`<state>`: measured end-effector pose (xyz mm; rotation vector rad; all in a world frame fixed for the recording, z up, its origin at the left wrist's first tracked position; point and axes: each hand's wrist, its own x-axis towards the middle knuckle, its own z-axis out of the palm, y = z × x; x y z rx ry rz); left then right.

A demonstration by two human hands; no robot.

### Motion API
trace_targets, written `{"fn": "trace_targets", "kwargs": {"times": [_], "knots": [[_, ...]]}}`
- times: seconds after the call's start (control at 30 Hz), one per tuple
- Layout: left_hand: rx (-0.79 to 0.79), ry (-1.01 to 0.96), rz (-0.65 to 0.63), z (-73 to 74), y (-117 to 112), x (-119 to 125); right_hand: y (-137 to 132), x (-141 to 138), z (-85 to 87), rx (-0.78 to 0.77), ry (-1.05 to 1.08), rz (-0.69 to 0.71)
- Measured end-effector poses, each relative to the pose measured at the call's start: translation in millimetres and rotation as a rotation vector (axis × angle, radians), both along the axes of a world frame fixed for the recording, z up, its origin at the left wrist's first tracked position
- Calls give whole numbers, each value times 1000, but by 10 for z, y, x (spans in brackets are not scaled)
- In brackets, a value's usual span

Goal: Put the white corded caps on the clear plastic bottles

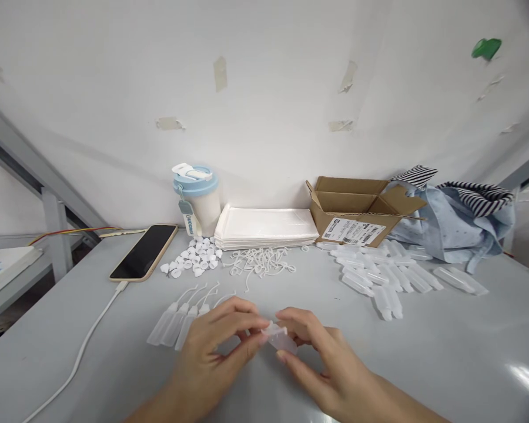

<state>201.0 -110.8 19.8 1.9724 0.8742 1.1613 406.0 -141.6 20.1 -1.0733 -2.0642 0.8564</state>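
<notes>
A small translucent plastic bottle (286,342) is between my two hands, above the front of the table. My right hand (321,355) grips its body between thumb and fingers. At its other end, the closed thumb and fingers of my left hand (224,335) pinch the neck; whether a small part is also between them is hidden. Beside my left hand lie several bottles fitted with white straps (176,320), partly covered by the hand. Behind are a pile of loose white straps (262,261) and a pile of small white caps (196,257). More translucent bottles (379,270) lie at the right.
A phone (144,252) on a white cable (88,341) lies at the left. Along the wall stand a blue-lidded cup (205,205), a stack of white sleeves (267,226), an open cardboard box (357,214) and light blue cloth (458,220).
</notes>
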Motion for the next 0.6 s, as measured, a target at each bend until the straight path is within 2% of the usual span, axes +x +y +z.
{"fn": "trace_targets", "kwargs": {"times": [0.07,0.13,0.33,0.4,0.53,0.6], "knots": [[177,70,5,-7,-3,0,-3,-4,11,-4,-12,-2],[256,92,-3,-23,-5,1,-1,-7,25,-17,-7,8],[246,115,2,-31,-6,5,28,-41,29,-157,141,-32],[181,95,18,-6,-6,9,32,-56,13,-206,192,-36],[-163,51,70,47,-7,20,26,-69,-11,-331,223,-42],[-265,91,108,58,-7,22,30,-68,-9,-377,261,-54]]}}
